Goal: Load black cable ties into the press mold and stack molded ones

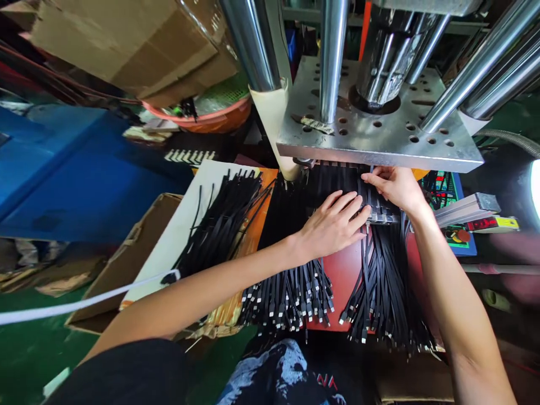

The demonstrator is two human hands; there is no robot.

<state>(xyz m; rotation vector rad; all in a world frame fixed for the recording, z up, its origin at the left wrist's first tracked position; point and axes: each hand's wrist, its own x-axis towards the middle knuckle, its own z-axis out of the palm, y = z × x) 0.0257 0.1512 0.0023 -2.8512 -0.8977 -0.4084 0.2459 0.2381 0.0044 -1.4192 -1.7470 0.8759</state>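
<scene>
My left hand (335, 225) lies with its fingers stretched out over black flat cables and the left part of a metal fixture (387, 217). My right hand (394, 184) is closed in a pinch at the far side of the fixture, on a black cable (368, 194) that runs lengthwise across it. Below the fixture hangs a bundle of black USB cables (383, 287) with metal plug ends. A second bundle of USB cables (289, 295) lies to the left, partly under my left forearm. Exactly what lies under my left fingers is hidden.
A press with a thick steel plate (379, 147) and upright rods stands just above my hands. More black cables (223, 219) lie on a white board (156, 256) at left, beside a cardboard box (126, 259). A metal bar (468, 210) sits at right.
</scene>
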